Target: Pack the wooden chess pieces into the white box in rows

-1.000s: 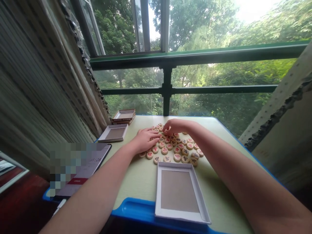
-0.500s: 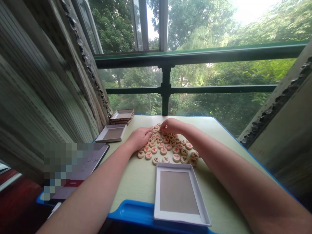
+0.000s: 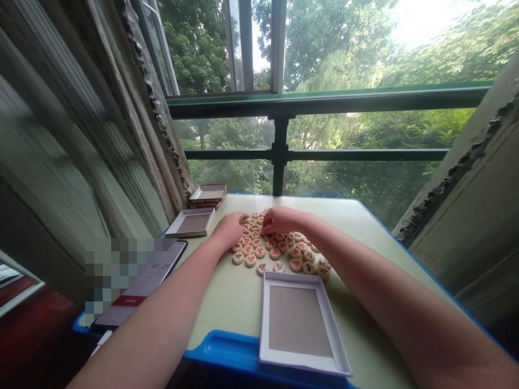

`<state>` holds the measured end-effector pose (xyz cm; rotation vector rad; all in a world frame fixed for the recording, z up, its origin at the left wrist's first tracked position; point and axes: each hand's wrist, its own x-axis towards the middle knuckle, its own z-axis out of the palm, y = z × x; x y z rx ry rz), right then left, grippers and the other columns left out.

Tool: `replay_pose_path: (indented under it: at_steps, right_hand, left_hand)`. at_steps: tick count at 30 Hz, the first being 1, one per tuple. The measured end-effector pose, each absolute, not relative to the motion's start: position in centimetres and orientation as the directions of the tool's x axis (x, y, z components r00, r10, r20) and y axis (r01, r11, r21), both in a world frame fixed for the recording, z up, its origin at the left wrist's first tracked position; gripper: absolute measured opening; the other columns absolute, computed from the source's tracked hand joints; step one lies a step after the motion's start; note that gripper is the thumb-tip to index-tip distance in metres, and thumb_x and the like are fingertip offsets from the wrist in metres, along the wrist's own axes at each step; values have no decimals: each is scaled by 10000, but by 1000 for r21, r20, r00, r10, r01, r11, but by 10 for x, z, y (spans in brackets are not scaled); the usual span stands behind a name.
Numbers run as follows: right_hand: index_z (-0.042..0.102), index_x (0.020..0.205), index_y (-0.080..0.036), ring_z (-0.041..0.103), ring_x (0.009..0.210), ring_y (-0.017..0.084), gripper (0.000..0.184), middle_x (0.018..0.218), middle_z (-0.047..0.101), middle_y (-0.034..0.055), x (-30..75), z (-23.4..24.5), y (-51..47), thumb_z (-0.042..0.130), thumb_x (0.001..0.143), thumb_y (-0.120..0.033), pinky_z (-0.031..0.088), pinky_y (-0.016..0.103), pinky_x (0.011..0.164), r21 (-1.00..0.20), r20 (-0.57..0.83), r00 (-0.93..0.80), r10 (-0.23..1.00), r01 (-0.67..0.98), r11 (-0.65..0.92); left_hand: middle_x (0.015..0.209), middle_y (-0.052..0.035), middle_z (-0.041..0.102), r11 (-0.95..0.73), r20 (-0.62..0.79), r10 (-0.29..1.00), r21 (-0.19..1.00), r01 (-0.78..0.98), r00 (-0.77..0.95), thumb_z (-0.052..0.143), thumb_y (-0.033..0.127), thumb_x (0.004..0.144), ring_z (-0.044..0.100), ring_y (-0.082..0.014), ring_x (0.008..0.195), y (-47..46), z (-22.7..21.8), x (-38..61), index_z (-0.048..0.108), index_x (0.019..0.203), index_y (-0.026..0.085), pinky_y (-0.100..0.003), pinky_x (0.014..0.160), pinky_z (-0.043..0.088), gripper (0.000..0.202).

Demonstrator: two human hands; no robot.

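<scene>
Round wooden Chinese chess pieces, marked in red or black, lie spread face up mid-table. At the spread's left edge is my left hand, its index finger bent down onto a piece and its thumb side apart from it. My right hand reaches over the far middle of the spread. Its fingers are pinched low at a piece, which they mostly cover. In front of the pieces lies a shallow white box tray with a grey-brown bottom, its far rim close to the nearest pieces.
Another shallow white tray lies at the back left, before a stack of brown-edged box parts. A phone or tablet showing a timer lies on the left. The pale table has a blue edge. Curtains and a railed window stand beyond.
My right hand has drawn slightly nearer and leftward among the pieces. My left hand's fingers have gone from stretched out to bent downward. The view has shifted slightly.
</scene>
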<state>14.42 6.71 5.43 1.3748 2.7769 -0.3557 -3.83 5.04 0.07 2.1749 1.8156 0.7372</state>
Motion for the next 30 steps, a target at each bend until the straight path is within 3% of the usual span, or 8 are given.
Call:
replay_pose_path:
  at_steps: [3,6,10,13,18,21,25,30]
  right_hand:
    - [704,920,-198,591,715,152,272,902,697,45,142,54,66,649,729,-384,391,227,566,-237,-142,-604,784,790,565]
    - [673,935,-169,574,712,140,278,917,683,48,143,58,64,668,714,-336,388,220,566,-303,-92,-572,815,795,525]
    - [631,903,-148,558,687,114,268,867,668,36,152,77,49,645,739,-359,392,207,560,-496,11,-564,826,714,494]
    - [629,899,-156,570,667,109,282,832,669,24,162,93,18,687,703,-350,396,203,554,-558,-32,-645,764,646,521]
    - [650,760,-168,555,636,92,119,765,669,-1,175,89,-52,700,699,-258,375,194,565,-471,16,-712,702,614,633]
    - [669,757,-178,559,642,95,97,758,675,-1,182,74,-77,689,714,-262,374,199,580,-473,25,-689,725,630,616]
    - [699,775,-195,580,659,113,85,753,690,4,189,57,-84,667,732,-262,379,209,595,-428,54,-637,769,681,594]
    - [723,821,-235,594,693,130,103,766,691,0,192,49,-79,652,759,-275,381,216,611,-358,74,-641,764,698,621]
  left_hand:
    - [1194,-114,621,-204,234,967,476,856,101,398,-21,659,567,-206,1103,52,0,-40,590,1183,112,-286,957,421,574]
    - [1248,-120,582,-242,317,944,461,854,97,392,-29,655,534,-204,1147,51,1,-40,535,1238,98,-297,988,405,614]
    - [1168,-96,628,-310,411,904,443,841,117,386,-17,645,539,-204,1122,48,5,-38,603,1139,108,-314,996,408,555]
    - [1082,-84,664,-362,454,876,392,846,164,382,-7,637,558,-211,1074,47,5,-37,653,1043,118,-324,978,421,503]
    - [979,-76,691,-428,463,853,360,829,240,414,52,687,583,-217,991,37,14,-31,691,906,141,-326,916,441,364]
    - [872,-67,697,-546,484,806,386,744,341,528,290,763,594,-221,890,19,29,-23,690,839,149,-327,833,454,228]
    - [709,-32,673,-558,233,810,590,583,539,555,429,760,580,-145,656,-7,43,-16,686,769,143,-240,611,441,315]
    - [774,-40,670,-585,119,754,568,579,646,639,434,691,575,-151,732,-17,46,-16,717,781,149,-231,653,424,310]
